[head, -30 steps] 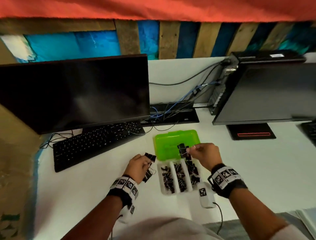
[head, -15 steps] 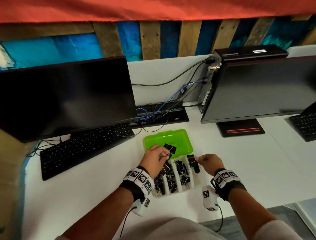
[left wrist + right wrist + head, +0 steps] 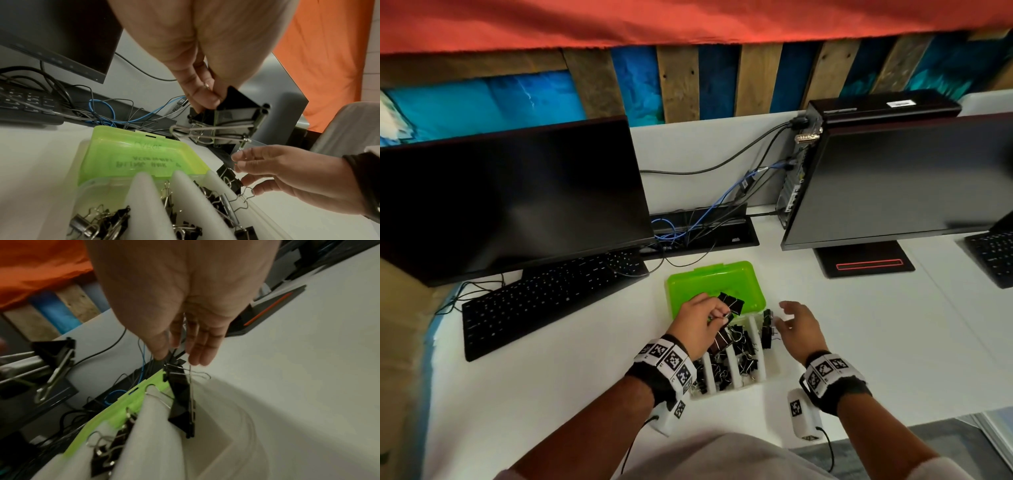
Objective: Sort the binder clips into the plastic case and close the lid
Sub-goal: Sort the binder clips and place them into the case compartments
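A clear plastic case (image 3: 743, 389) with white dividers lies on the desk, its green lid (image 3: 717, 284) open flat behind it. Several black binder clips (image 3: 743, 356) fill its compartments. My left hand (image 3: 717, 313) hovers over the case's back edge and pinches a bunch of large black clips (image 3: 731, 303), seen close in the left wrist view (image 3: 236, 113). My right hand (image 3: 782, 313) hovers, fingers straight, just above a large clip (image 3: 180, 402) standing in the rightmost compartment. It holds nothing.
Behind the case on the white desk stand a black keyboard (image 3: 551, 294) and monitor (image 3: 510, 202), left. A second monitor (image 3: 893, 178) on its stand (image 3: 863, 262) is to the right, with tangled cables (image 3: 688, 233) between them. Another keyboard (image 3: 993, 253) is far right.
My left hand carried its clips from the desk left of the case to above it. My right hand lowered its clip into the right compartment and let go.
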